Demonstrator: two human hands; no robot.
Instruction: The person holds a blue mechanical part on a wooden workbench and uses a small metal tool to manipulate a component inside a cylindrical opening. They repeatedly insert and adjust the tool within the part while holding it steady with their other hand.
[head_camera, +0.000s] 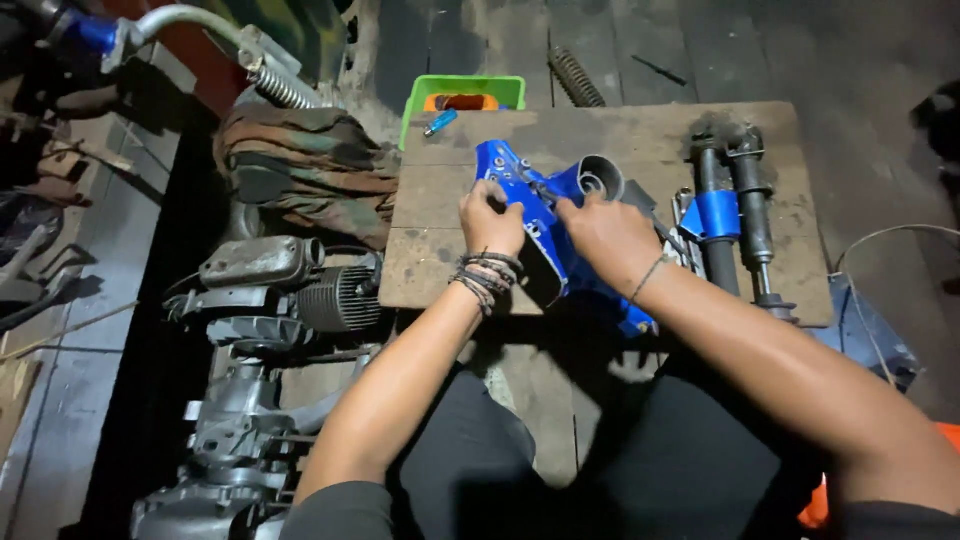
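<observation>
A blue painted metal frame part (545, 235) with a round tube end (598, 177) lies on a worn wooden board (440, 190). My left hand (490, 222) grips its left edge; dark cord bracelets circle that wrist. My right hand (608, 232) is closed on the part's middle, pinching a thin metal tool (540, 188) whose tip points toward the blue part's upper end. Part of the blue piece is hidden under both hands.
Two dark fork tubes joined by a blue clamp (728, 215) lie on the board's right. A green tray (465, 97), a blue lighter (440, 122) and a coil spring (576, 77) sit beyond. A grey engine (290, 290) and folded camouflage cloth (310, 165) lie left.
</observation>
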